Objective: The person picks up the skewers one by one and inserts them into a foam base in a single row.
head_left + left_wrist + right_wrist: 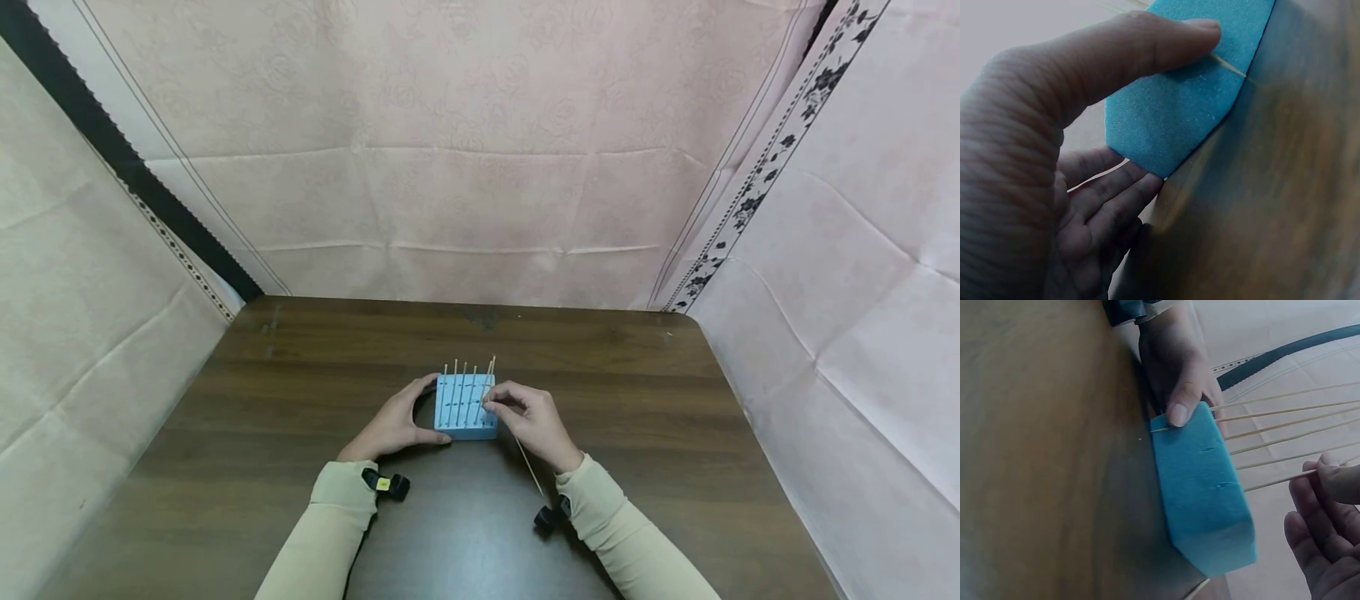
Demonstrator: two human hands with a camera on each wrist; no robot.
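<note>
A blue foam block (pixel 465 410) sits on the dark wooden table (pixel 300 400), with several thin wooden sticks (pixel 465 375) standing in it. My left hand (pixel 424 410) grips the block's left end, thumb on the near side and fingers on the far side. In the left wrist view my thumb (pixel 1147 44) presses the block (pixel 1210 106). My right hand (pixel 491 405) pinches one stick at the block's right side. The right wrist view shows the block (pixel 1200 487), the row of sticks (pixel 1285 434) and my right fingers (pixel 1329 481) on the nearest stick (pixel 1272 482).
One loose stick (pixel 531 473) lies on the table under my right wrist. Pink cloth walls (pixel 465 167) close in the table at the back and on both sides. Bare tabletop lies around the block.
</note>
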